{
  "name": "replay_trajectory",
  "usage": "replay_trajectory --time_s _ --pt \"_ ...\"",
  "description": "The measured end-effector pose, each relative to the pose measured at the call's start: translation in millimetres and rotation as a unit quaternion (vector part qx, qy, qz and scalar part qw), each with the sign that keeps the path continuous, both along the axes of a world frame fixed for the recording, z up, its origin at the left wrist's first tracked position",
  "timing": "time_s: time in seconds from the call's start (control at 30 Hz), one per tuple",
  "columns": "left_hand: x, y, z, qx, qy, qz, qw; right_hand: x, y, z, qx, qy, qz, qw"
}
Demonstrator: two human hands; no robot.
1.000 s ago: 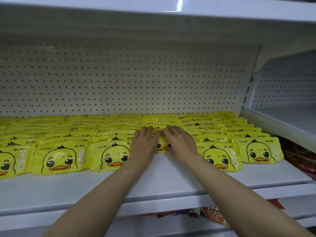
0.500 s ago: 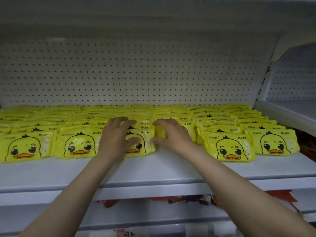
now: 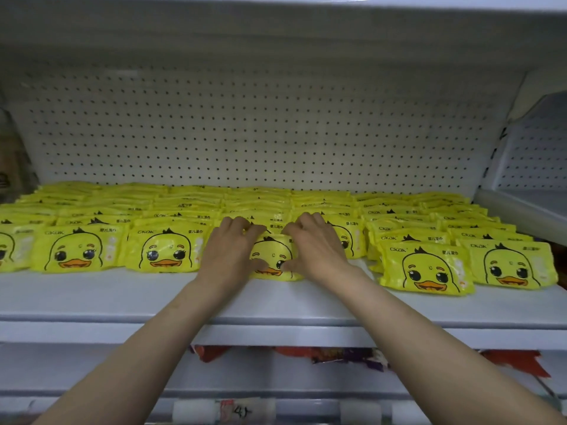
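Rows of flat yellow packets printed with a cartoon duck face cover a white shelf (image 3: 92,299). Both hands hold the front middle duck packet (image 3: 271,256). My left hand (image 3: 228,256) grips its left end, fingers curled over the top edge and thumb at the bottom. My right hand (image 3: 316,250) grips its right end in the same way. The packet's two ends are hidden under my hands. Neighbouring front packets lie at the left (image 3: 164,250) and at the right (image 3: 426,268).
A white pegboard back wall (image 3: 260,133) rises behind the packets and an upper shelf (image 3: 276,13) hangs overhead. The shelf's front strip is bare. Red and purple goods (image 3: 337,354) lie on the shelf below. An adjoining shelf (image 3: 521,210) stands at the right.
The view shifted, so the packets sit more centred. My two hands came closer together on one front packet, thumbs now under its lower edge.
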State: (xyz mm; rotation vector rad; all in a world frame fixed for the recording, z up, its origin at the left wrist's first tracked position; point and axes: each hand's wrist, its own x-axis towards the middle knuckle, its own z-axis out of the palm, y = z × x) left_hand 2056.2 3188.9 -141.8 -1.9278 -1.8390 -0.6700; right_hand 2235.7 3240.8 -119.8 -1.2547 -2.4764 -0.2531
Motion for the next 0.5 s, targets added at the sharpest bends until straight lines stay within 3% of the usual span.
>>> replay_trajectory --time_s 0.3,0.5 --pt "86 40 -1 -0.01 0.014 -0.101 0.995 83 17 5 0.037 -0.039 -0.127 0.99" --pt "93 59 4 -0.026 0.009 -0.116 0.993 95 27 0 0.046 -0.02 -0.129 0.99"
